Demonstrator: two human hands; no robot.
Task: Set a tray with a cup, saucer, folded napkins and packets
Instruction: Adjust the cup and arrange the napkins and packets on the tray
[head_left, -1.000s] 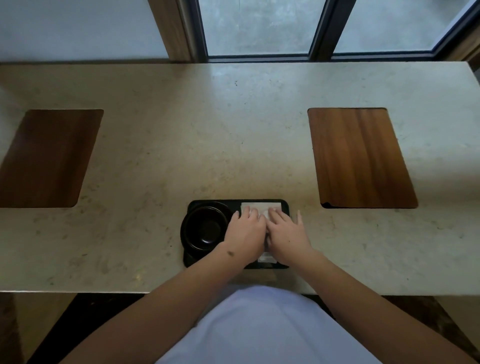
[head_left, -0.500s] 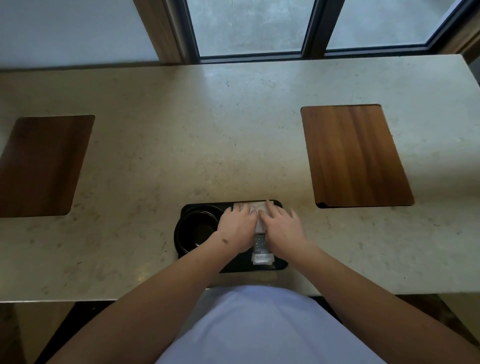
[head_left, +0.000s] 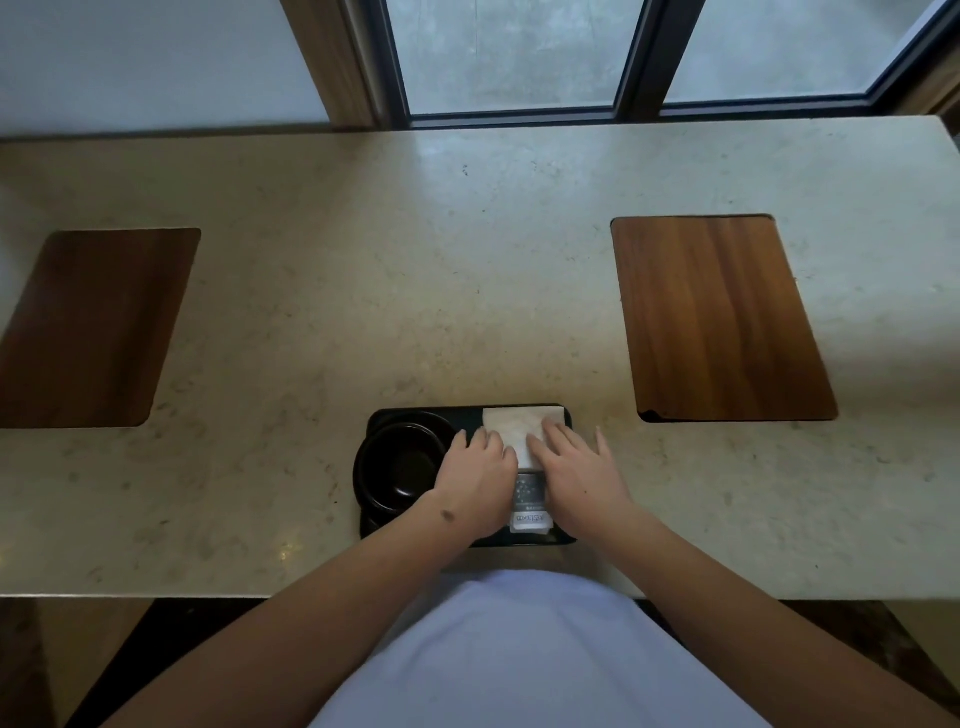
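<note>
A small black tray (head_left: 566, 538) lies on the stone table close to my body. Its left half holds a black cup (head_left: 400, 465) standing on a black saucer (head_left: 371, 514). In the far right part lies a folded white napkin (head_left: 519, 426). Nearer to me on the tray are packets (head_left: 529, 506), grey and white with print. My left hand (head_left: 478, 475) rests over the tray's middle with fingertips at the napkin's left edge. My right hand (head_left: 576, 470) lies flat, its fingers spread on the napkin's right side. Both hands cover part of the napkin and packets.
The pale stone table (head_left: 467, 270) has two wooden inset panels, one at the left (head_left: 88, 327) and one at the right (head_left: 717, 317). A window with dark frames (head_left: 639, 57) runs behind the far edge. The near table edge is by my torso.
My hands have drifted slightly apart, showing more of the napkin and the packets between them. The tray and cup stay in place.
</note>
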